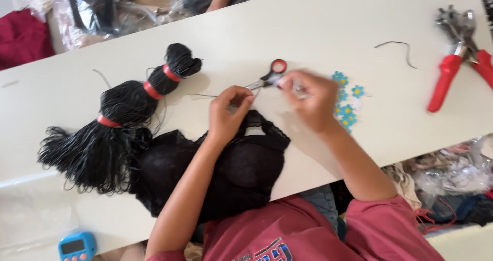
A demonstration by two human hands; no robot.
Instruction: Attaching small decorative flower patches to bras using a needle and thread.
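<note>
**A:** Pinching a thin black cord (205, 95) with the left hand (229, 112), fingers closed on it, over a black lace garment (241, 168) at the tabletop's (308, 30) near edge. See the right one?

**B:** Yeah, right hand (310, 99) is blurry, closed on small red-handled scissors (269, 78) mid-tabletop. Blue flower beads (346, 99) sit just beside it. Big black cord bundle (118, 127) with red bands lies toward the left edge, red punch pliers (457, 60) near the right edge.
</note>
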